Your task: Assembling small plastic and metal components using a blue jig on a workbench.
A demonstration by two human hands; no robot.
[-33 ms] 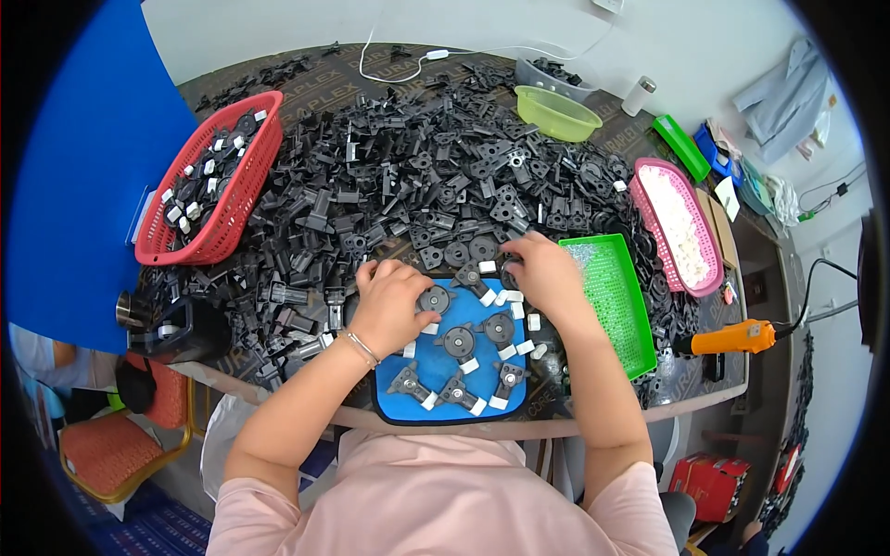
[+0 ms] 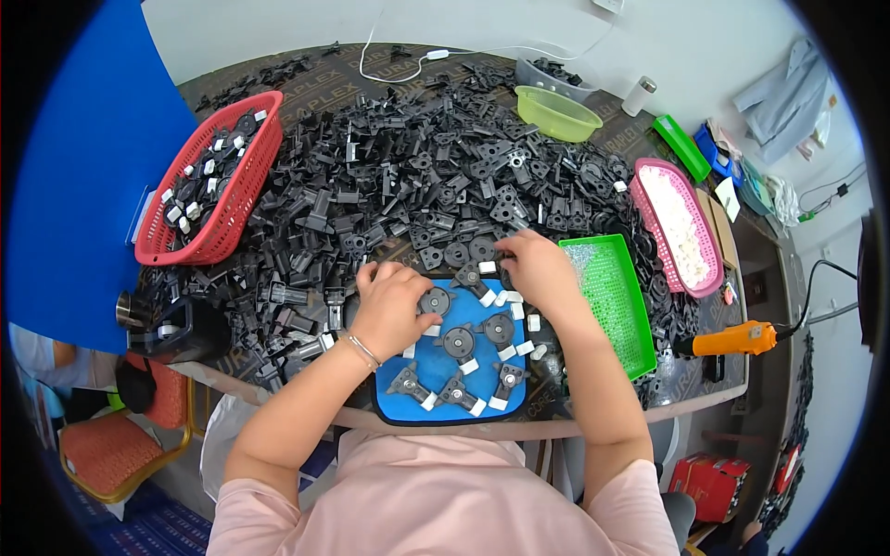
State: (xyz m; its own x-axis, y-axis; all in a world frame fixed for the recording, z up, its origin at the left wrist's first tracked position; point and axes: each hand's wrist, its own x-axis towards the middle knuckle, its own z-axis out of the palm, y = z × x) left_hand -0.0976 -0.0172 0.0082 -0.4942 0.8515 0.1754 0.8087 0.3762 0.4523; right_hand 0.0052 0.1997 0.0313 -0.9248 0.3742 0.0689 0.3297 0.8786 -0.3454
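My left hand [image 2: 394,301] is closed on a black plastic part with a round top [image 2: 435,300], at the upper left of a blue mat [image 2: 426,361]. My right hand [image 2: 540,271] has its fingers drawn together just past the mat's upper right corner. A dark piece shows under its thumb, but its shape is mostly hidden. Beside those fingertips lie a black disc [image 2: 482,248] and a black part with white blocks [image 2: 471,278]. Several more black parts with white ends, such as one with a round top [image 2: 458,342], rest on the mat.
A heap of black plastic parts [image 2: 389,167] covers much of the table. At left stands a red basket [image 2: 243,199] of parts. To the right are a green tray [image 2: 635,320], a pink basket [image 2: 712,269] of white pieces and an orange tool [image 2: 734,339]. A yellow-green basin [image 2: 558,116] stands behind.
My right hand has shifted slightly up and to the left, toward the black disc. My left hand and the parts on the mat look much the same.
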